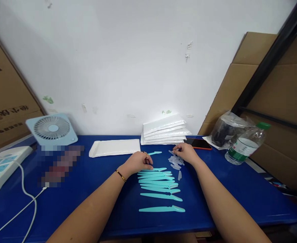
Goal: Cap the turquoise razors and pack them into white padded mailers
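My left hand [139, 162] curls its fingers at the far end of a row of turquoise eyebrow razors [159, 181], thumb against the handle of the farthest one in the row. Beyond these fingers another turquoise razor [156, 153] shows its blade end; its handle is hidden behind the hand. My right hand [187, 152] reaches over a small pile of clear plastic blade caps [175, 161], thumb and forefinger closed on one at the pile's far edge. One loose cap [179, 175] lies nearer, beside the razors. The razors lie roughly parallel, blades to the right.
Behind the hands are a white padded envelope [115, 147] and a stack of similar envelopes [165, 130]. A phone [201, 144], a plastic bottle [247, 145] and a bagged dark item [221, 131] stand right. A fan [52, 130], power strip [5, 168] and white cable [24, 182] occupy the left.
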Motion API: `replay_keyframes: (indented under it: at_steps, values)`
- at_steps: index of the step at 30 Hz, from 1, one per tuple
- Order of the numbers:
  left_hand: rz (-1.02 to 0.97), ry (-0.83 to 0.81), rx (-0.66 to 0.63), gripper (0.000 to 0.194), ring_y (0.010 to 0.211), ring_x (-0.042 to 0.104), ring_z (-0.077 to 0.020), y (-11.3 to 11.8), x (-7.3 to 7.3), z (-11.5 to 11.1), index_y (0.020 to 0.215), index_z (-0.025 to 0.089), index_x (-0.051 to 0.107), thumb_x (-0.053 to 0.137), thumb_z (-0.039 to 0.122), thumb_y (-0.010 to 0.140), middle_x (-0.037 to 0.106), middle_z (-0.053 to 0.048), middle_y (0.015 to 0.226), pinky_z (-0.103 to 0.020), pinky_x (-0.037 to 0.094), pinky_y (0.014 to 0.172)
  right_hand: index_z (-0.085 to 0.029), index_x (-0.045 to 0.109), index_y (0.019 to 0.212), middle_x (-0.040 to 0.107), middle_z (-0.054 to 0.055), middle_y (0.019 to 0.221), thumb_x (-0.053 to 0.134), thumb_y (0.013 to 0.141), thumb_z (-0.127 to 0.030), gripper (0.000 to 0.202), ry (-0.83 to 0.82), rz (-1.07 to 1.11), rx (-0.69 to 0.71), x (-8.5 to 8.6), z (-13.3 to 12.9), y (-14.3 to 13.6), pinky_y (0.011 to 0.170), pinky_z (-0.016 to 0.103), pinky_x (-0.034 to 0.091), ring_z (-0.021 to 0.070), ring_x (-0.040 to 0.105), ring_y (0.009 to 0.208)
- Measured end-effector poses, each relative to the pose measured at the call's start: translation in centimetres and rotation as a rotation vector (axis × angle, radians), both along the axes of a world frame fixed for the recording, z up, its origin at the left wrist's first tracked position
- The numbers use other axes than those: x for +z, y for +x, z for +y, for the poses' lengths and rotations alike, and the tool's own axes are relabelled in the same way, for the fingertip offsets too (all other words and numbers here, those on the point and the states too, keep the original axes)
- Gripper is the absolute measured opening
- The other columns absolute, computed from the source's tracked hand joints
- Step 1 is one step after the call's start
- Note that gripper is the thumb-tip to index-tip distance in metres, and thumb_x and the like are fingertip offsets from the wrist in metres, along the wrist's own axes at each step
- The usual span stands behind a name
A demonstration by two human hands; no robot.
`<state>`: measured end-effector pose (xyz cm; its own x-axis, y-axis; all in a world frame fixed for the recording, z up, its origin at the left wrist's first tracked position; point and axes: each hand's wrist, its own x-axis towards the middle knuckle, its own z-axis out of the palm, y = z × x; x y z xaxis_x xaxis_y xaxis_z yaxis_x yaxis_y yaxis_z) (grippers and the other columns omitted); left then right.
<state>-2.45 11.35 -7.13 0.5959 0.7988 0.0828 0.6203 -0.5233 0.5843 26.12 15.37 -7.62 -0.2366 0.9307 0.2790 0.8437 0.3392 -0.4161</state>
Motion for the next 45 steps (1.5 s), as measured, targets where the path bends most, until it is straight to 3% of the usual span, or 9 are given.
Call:
replay_keyframes:
  at_steps: [4,8,17,26,30,33,36,40,45]
  values:
    - [0.112,0.106,0.035,0.011,0.067,0.058,-0.012,0.1,0.1,0.1,0.076,0.021,0.069,0.06,0.028,0.076,0.066,0.001,0.073,-0.02,0.04,0.061,-0.024,0.073,0.072,0.07,0.002,0.079,0.065,0.07,-0.027,0.008,0.033,-0.076,0.072,-0.1,0.0,-1.3,0.067,0.025,0.043,0.0175,0.062,0.076]
    - [0.137,0.271,0.106,0.015,0.08,0.058,-0.0148,0.1,0.0,0.3,0.079,0.021,0.069,0.055,0.028,0.08,0.067,0.0,0.086,-0.023,0.041,0.074,-0.024,0.073,0.079,0.069,0.002,0.082,0.062,0.074,-0.023,0.012,-0.012,0.04,0.219,-0.6,0.2,-1.7,0.069,0.024,0.045,0.0157,0.062,0.075]
    - [0.106,0.224,0.155,0.011,0.077,0.058,-0.0142,0.3,-0.7,0.7,0.08,0.022,0.068,0.059,0.026,0.078,0.065,0.0,0.083,-0.022,0.041,0.067,-0.022,0.074,0.082,0.067,0.004,0.079,0.067,0.073,-0.032,0.016,-0.164,0.187,0.45,-0.5,-0.4,-2.6,0.067,0.026,0.047,0.0157,0.061,0.072]
    - [0.105,0.248,0.178,0.011,0.078,0.058,-0.0141,1.0,-1.1,1.2,0.081,0.022,0.068,0.058,0.026,0.079,0.065,0.0,0.084,-0.022,0.042,0.069,-0.024,0.074,0.083,0.068,0.003,0.081,0.065,0.074,-0.028,0.013,-0.099,0.166,0.461,-0.5,-1.0,-5.0,0.068,0.026,0.046,0.0155,0.061,0.075]
    - [0.035,0.247,0.18,0.02,0.082,0.057,-0.015,0.8,-0.1,0.3,0.091,0.022,0.067,0.061,0.034,0.077,0.064,-0.002,0.091,-0.023,0.042,0.073,-0.021,0.073,0.085,0.068,0.005,0.084,0.064,0.075,-0.032,0.017,-0.061,0.21,0.419,0.4,-0.8,-2.9,0.075,0.028,0.046,0.0172,0.061,0.08]
    - [-0.009,0.093,0.034,0.024,0.074,0.057,-0.0124,0.5,0.6,-0.7,0.089,0.022,0.068,0.062,0.041,0.074,0.063,-0.001,0.087,-0.02,0.042,0.064,-0.02,0.073,0.084,0.068,0.006,0.085,0.064,0.075,-0.033,0.018,-0.113,0.184,0.377,0.9,-0.7,-0.4,0.073,0.028,0.047,0.0179,0.061,0.079]
    - [0.034,-0.027,-0.065,0.018,0.068,0.056,-0.011,0.5,0.7,-1.1,0.085,0.022,0.068,0.064,0.034,0.073,0.064,0.001,0.078,-0.018,0.04,0.059,-0.02,0.074,0.083,0.067,0.005,0.081,0.066,0.071,-0.032,0.018,-0.181,0.106,0.392,0.8,-0.7,0.8,0.068,0.026,0.047,0.0166,0.061,0.073]
    - [0.097,0.1,0.065,0.014,0.07,0.056,-0.0124,0.6,0.4,-0.7,0.076,0.021,0.068,0.054,0.023,0.078,0.065,0.0,0.076,-0.021,0.04,0.063,-0.021,0.074,0.081,0.067,0.004,0.078,0.064,0.072,-0.03,0.016,-0.179,0.096,0.352,0.2,-0.5,0.5,0.063,0.025,0.046,0.0148,0.06,0.067]
    - [0.098,0.148,0.134,0.016,0.073,0.056,-0.0138,0.4,0.1,-0.4,0.079,0.021,0.067,0.055,0.031,0.078,0.064,-0.001,0.081,-0.022,0.04,0.063,-0.021,0.073,0.08,0.067,0.003,0.074,0.066,0.07,-0.029,0.015,-0.15,0.111,0.313,-0.1,-0.5,-0.2,0.06,0.024,0.045,0.0146,0.059,0.064]
